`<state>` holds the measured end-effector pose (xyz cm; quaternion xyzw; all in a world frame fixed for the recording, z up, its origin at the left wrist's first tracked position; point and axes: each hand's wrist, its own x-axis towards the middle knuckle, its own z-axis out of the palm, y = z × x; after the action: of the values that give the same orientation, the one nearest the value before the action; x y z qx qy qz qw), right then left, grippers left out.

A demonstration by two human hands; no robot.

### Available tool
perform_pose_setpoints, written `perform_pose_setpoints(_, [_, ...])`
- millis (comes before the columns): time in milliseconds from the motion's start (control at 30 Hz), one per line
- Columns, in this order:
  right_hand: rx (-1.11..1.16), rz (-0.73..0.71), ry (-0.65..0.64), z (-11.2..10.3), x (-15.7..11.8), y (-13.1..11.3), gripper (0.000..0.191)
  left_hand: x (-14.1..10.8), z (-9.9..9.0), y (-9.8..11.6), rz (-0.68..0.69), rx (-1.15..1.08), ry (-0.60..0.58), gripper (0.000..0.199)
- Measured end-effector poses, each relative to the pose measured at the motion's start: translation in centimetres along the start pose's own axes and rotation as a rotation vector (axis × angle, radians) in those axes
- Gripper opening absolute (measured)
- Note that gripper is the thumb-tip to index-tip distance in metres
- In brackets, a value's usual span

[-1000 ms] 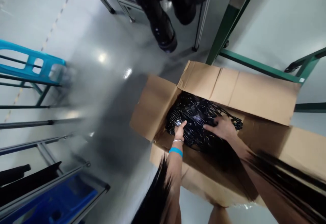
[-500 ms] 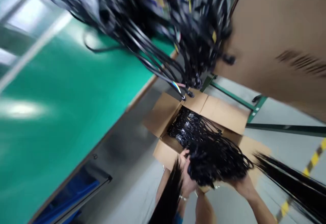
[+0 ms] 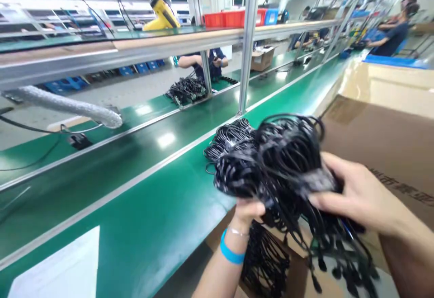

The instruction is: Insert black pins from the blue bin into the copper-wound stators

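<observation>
The cables are hanging in a thick black bunch above the near edge of the desk and the open box. The right hand is gripping them from the side, its thumb pressing across a blurred pale band; the left hand is clasping them from below, its fingers disappearing under the loops. The plug ends are dangling in a blur. Just behind, a coiled pile is lying on the desk, partly covered. More black leads are filling part of the box, which the frame is cutting off. On the carton at right, dark Chinese characters are showing; "市" is reading clearly enough, the others are blurring or running out of view.
</observation>
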<state>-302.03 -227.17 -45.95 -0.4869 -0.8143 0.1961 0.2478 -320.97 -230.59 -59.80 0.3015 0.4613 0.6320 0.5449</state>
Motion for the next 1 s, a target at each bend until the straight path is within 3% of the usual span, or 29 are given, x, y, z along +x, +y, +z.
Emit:
perform_pose_setpoints(67, [-0.107,0.040,-0.033,0.0,8.0,-2.1,0.051,5.1,0.2,1.5,0.104,0.140,0.159,0.051])
perform_pose_setpoints(100, [-0.168,0.071,-0.041,1.0,12.0,-2.3,0.062,7.7,0.0,1.9,0.132,0.205,0.236,0.051])
perform_pose_setpoints(167, [-0.273,0.103,-0.061,4.9,19.2,-1.0,0.080,12.4,-1.0,1.7,0.141,0.336,0.395,0.058])
perform_pose_setpoints(233, [-0.327,0.178,-0.093,10.1,24.1,1.8,0.073,16.0,-2.4,0.6,0.122,0.485,0.544,0.073])
perform_pose_setpoints(333, [-0.315,0.285,-0.131,16.5,27.0,5.8,0.056,18.8,-3.9,-1.4,0.070,0.690,0.631,0.083])
perform_pose_setpoints(433, [-0.305,0.358,-0.120,18.6,26.0,7.5,0.057,19.4,-4.8,-2.2,0.028,0.856,0.581,0.077])
perform_pose_setpoints(533, [-0.286,0.272,0.165,18.4,20.7,7.9,0.057,17.1,-6.5,-2.6,0.135,0.866,0.513,0.064])
perform_pose_setpoints(600, [-0.191,0.147,0.323,19.0,13.5,8.0,0.053,12.5,-8.2,-3.5,0.258,0.648,0.436,0.052])
perform_pose_setpoints(633, [-0.110,0.154,0.283,20.0,8.9,8.2,0.046,9.2,-9.1,-4.4,0.280,0.524,0.391,0.045])
perform_pose_setpoints(667, [-0.036,0.217,0.122,21.6,3.8,8.4,0.040,5.4,-10.0,-5.6,0.237,0.438,0.327,0.039])
perform_pose_setpoints(700, [0.003,0.325,-0.117,23.7,-1.4,8.9,0.036,1.3,-10.9,-7.4,0.126,0.398,0.247,0.034])
perform_pose_setpoints(767, [0.037,0.431,-0.336,29.3,-11.0,10.5,0.027,-6.6,-12.5,-12.2,-0.269,0.397,0.032,0.030])
perform_pose_setpoints(800, [0.047,0.479,-0.418,32.5,-15.1,11.7,0.022,-10.1,-13.3,-15.1,-0.383,0.416,0.021,0.026])
perform_pose_setpoints(900, [0.019,0.653,-0.650,42.2,-23.8,16.7,0.020,-17.0,-16.0,-24.5,-0.606,0.479,0.110,0.016])
perform_pose_setpoints(1000, [-0.043,0.783,-0.801,51.8,-28.6,23.2,0.027,-19.7,-19.8,-32.8,-0.749,0.525,0.189,0.011])
